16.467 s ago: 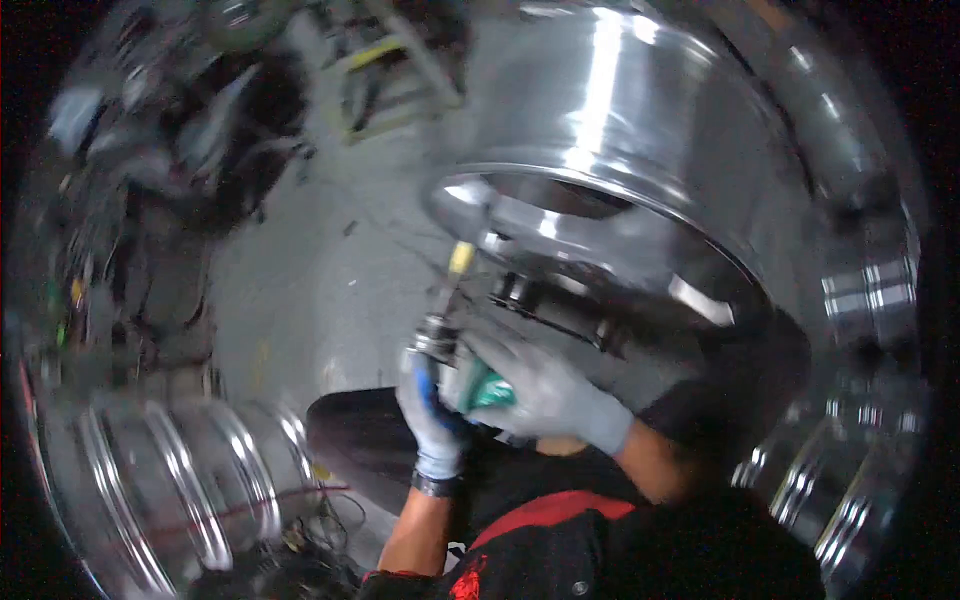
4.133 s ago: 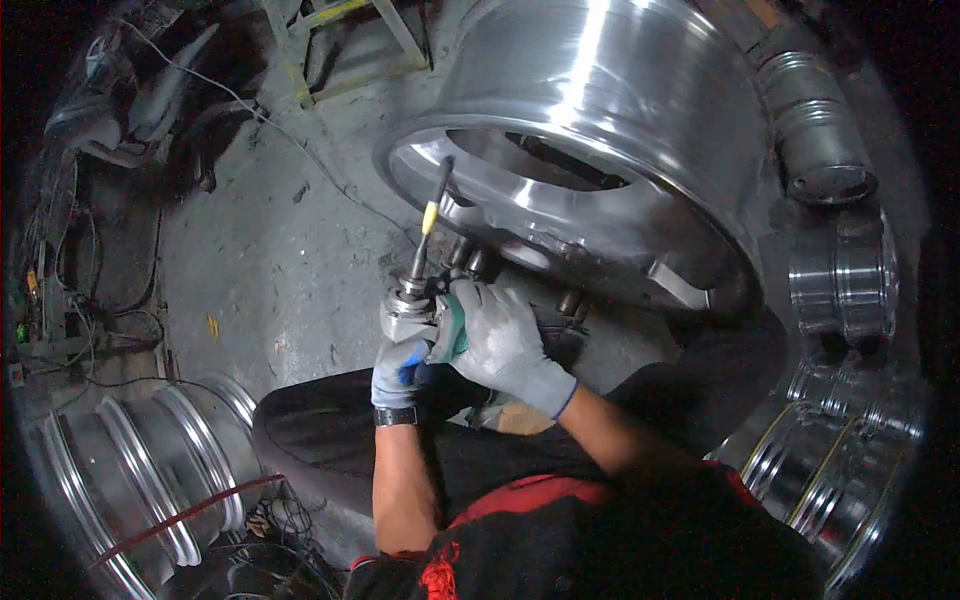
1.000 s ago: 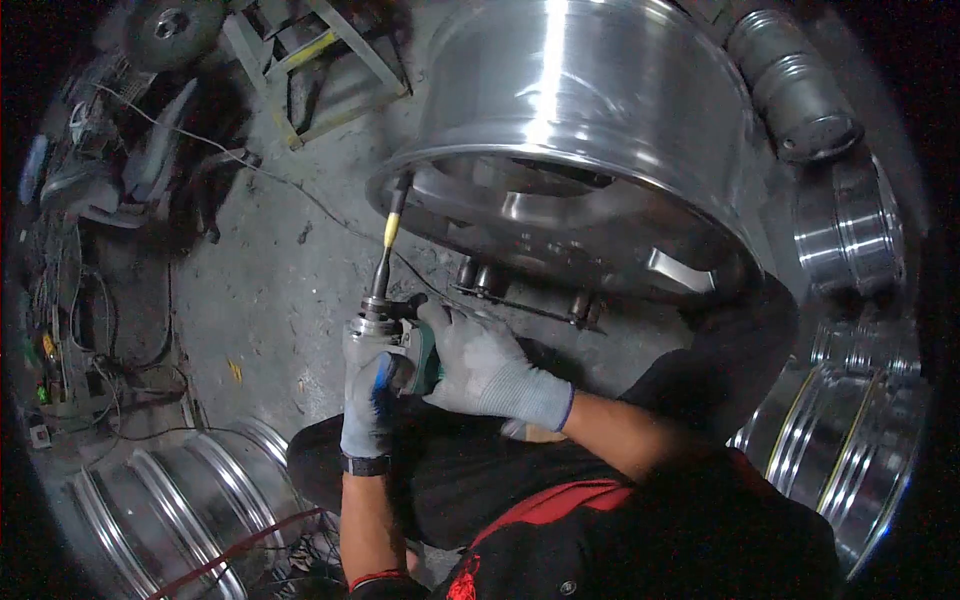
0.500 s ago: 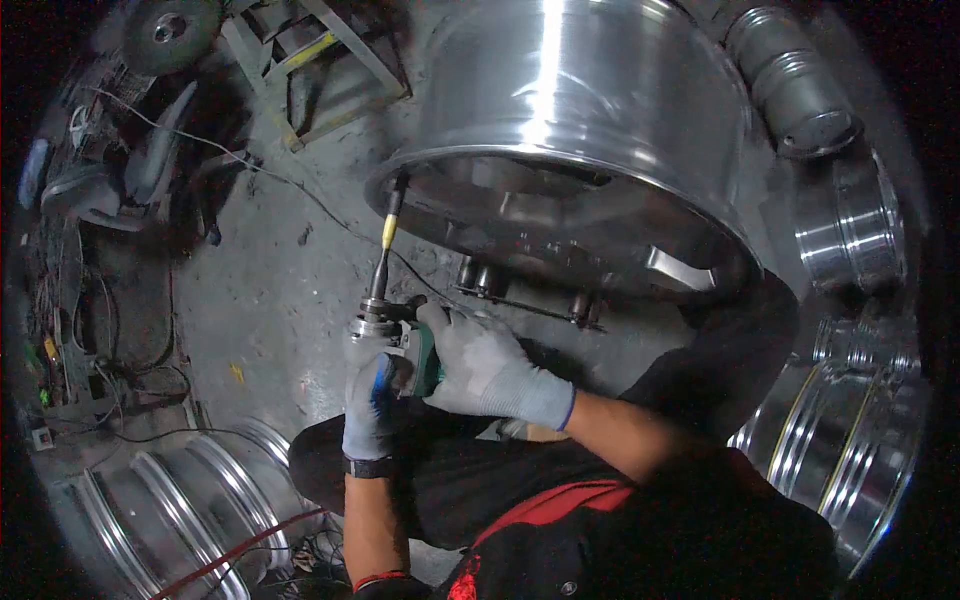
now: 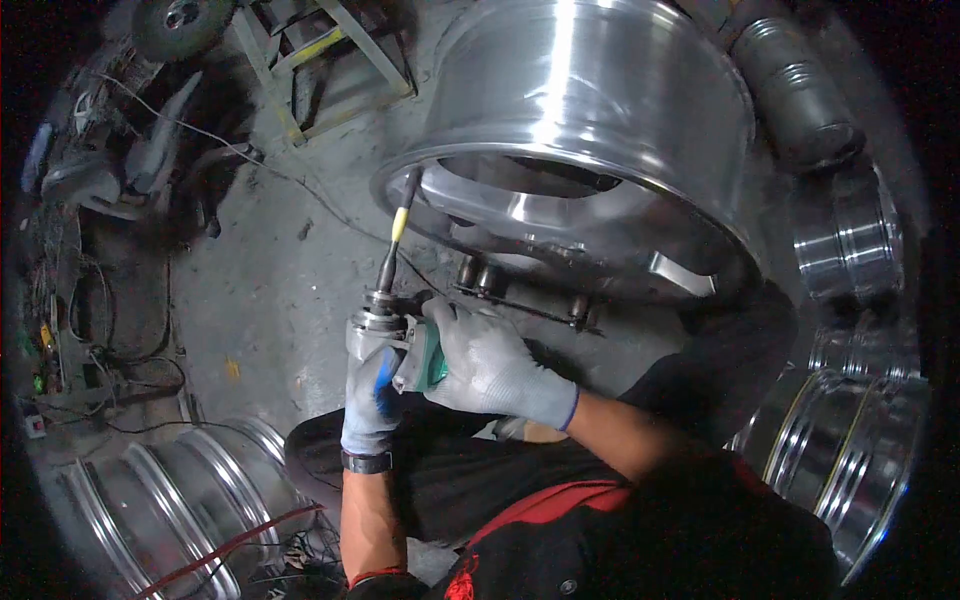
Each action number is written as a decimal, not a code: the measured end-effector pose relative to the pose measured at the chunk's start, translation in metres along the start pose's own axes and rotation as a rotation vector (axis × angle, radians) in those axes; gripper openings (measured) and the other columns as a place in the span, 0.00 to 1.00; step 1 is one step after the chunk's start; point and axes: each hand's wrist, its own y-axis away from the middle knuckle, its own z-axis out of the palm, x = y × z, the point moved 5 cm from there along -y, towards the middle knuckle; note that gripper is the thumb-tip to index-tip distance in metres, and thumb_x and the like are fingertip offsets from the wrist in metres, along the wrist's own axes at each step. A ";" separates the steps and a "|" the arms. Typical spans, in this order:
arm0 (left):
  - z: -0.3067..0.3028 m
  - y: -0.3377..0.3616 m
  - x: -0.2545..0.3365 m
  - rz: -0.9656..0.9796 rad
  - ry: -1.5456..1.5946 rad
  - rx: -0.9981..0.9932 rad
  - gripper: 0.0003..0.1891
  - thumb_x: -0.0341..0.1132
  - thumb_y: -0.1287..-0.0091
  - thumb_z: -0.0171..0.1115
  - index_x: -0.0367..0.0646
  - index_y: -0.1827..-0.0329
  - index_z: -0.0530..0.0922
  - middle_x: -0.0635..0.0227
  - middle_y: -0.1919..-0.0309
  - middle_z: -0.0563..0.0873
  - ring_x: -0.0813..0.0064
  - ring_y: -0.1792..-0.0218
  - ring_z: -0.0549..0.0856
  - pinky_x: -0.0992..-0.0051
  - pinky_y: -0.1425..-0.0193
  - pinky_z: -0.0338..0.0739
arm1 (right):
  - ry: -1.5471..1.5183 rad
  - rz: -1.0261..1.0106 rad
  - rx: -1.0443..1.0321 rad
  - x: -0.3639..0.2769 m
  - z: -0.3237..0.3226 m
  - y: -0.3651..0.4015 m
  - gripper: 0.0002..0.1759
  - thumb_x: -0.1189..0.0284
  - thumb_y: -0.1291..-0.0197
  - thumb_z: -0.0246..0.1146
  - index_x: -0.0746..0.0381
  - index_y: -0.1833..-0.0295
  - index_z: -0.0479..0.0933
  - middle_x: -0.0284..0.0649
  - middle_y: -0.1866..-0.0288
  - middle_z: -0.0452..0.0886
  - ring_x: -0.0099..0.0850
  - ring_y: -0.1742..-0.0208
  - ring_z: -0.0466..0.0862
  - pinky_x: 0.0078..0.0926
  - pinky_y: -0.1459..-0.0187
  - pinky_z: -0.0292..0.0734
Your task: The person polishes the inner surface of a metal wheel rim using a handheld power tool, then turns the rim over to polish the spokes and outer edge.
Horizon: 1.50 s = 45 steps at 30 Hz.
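Observation:
Both gloved hands are closed on a green-and-silver grinder (image 5: 425, 358) with a long dark spindle. My left hand (image 5: 372, 395) grips its metal head from below. My right hand (image 5: 487, 360) wraps around the green body from the right. A yellow band (image 5: 399, 224) marks the spindle, which points up and away to the inner rim edge of a large shiny metal wheel rim (image 5: 590, 110). The spindle's far tip lies at the left side of that rim; contact cannot be made out. The wheel rim rests tilted on its side over a low roller stand (image 5: 530, 303).
More metal rims (image 5: 185, 505) stand at lower left, and others (image 5: 835, 450) at right. At upper right lies a cylinder-shaped metal part (image 5: 795, 90). A metal frame (image 5: 330, 70) stands at the back. A cable (image 5: 290, 178) crosses the floor, and wires clutter the left side.
The wheel rim has turned, so different openings show inside it. The grinder's spindle leans slightly more to the right, and its tip has shifted right a little. Both hands keep their grip.

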 end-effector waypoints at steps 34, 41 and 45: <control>0.000 -0.012 0.003 0.046 -0.251 -0.056 0.33 0.50 0.27 0.68 0.35 0.28 0.75 0.60 0.41 0.86 0.68 0.43 0.86 0.69 0.39 0.80 | 0.073 0.097 -0.041 -0.001 -0.009 0.000 0.46 0.48 0.50 0.78 0.64 0.35 0.68 0.59 0.48 0.86 0.56 0.44 0.87 0.52 0.40 0.82; -0.004 0.004 0.008 0.004 0.201 0.020 0.40 0.60 0.30 0.66 0.35 0.26 0.74 0.61 0.37 0.85 0.68 0.40 0.85 0.67 0.35 0.80 | 0.026 0.008 -0.009 -0.012 0.011 -0.003 0.45 0.50 0.50 0.78 0.66 0.36 0.68 0.58 0.55 0.86 0.58 0.50 0.88 0.54 0.46 0.84; -0.015 0.010 0.001 0.086 0.136 0.015 0.36 0.55 0.28 0.66 0.35 0.27 0.74 0.61 0.38 0.85 0.68 0.41 0.85 0.68 0.35 0.80 | -0.025 -0.059 0.028 -0.018 0.006 0.006 0.45 0.52 0.51 0.79 0.69 0.36 0.68 0.60 0.55 0.85 0.58 0.51 0.88 0.53 0.48 0.84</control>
